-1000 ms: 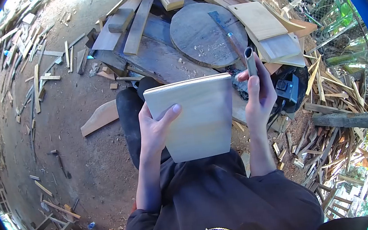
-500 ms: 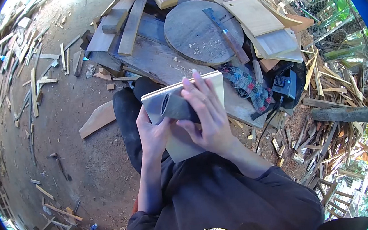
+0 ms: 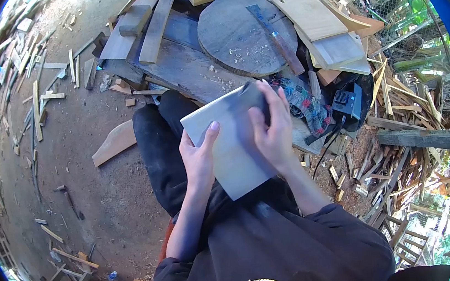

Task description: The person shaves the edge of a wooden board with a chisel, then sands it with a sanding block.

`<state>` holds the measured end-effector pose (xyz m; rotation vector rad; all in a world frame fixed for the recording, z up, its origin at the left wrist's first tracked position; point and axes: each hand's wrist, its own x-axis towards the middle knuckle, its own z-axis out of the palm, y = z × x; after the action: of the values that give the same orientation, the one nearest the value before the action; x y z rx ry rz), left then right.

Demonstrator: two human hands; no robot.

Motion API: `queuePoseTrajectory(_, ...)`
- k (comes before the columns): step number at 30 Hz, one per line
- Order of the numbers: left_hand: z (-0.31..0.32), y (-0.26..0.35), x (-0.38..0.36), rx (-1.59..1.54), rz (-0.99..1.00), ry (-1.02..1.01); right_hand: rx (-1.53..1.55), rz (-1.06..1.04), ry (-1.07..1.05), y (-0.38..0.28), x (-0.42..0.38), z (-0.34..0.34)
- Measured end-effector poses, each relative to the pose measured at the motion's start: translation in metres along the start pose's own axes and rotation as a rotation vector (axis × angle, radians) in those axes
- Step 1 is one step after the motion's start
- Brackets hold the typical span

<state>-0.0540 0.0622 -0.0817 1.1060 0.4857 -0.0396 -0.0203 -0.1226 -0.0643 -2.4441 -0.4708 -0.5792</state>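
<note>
A pale, flat wooden board point(image 3: 231, 145) rests tilted over my lap. My left hand point(image 3: 198, 157) grips its left edge, thumb on the upper face and fingers out of sight underneath. At the board's far right corner, my right hand point(image 3: 275, 134) presses a dark folded piece of sandpaper point(image 3: 248, 94) against the edge. The right fingers curl over that corner and are slightly blurred, and they partly cover the sandpaper.
Ahead stands a round wood slab point(image 3: 238, 39) with a long-handled blade point(image 3: 281, 48) on it. Stacked cut boards point(image 3: 313, 16) lie to its right, near a patterned cloth point(image 3: 307, 106) and a small grey device point(image 3: 347, 101). A hammer point(image 3: 68, 197) and wood scraps lie on the dirt floor.
The sandpaper has gone from the board's upper face, between both hands, to its far right corner with my right hand. My left hand now holds only the board, which has turned slightly.
</note>
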Motion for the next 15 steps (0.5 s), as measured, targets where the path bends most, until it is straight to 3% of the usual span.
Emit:
queuePoseTrajectory(2,0.003,-0.014,-0.001,-0.018,-0.017,0.040,0.124,0.408,0.092,0.020,-0.010,0.004)
queuePoseTrajectory(3,0.006,-0.017,-0.003,-0.031,-0.031,0.077,0.121,0.407,0.085,0.024,-0.007,0.001)
queuePoseTrajectory(5,0.009,-0.022,-0.010,-0.008,-0.031,0.107,0.421,0.649,0.225,0.030,-0.004,-0.006)
queuePoseTrajectory(6,0.010,-0.023,-0.014,0.015,-0.005,0.125,0.418,0.711,0.187,0.028,0.001,-0.014)
queuePoseTrajectory(9,0.013,-0.023,-0.026,0.061,0.028,0.148,0.299,0.537,0.058,0.038,0.002,-0.012)
queuePoseTrajectory(11,0.016,-0.019,-0.034,0.083,0.037,0.153,0.329,0.525,0.021,0.030,0.005,-0.010)
queuePoseTrajectory(14,0.020,-0.017,-0.047,0.236,0.106,0.162,0.406,0.252,-0.155,0.018,0.005,0.002)
queuePoseTrajectory(15,0.020,-0.018,-0.049,0.237,0.102,0.162,0.405,0.255,-0.157,0.015,0.007,0.001)
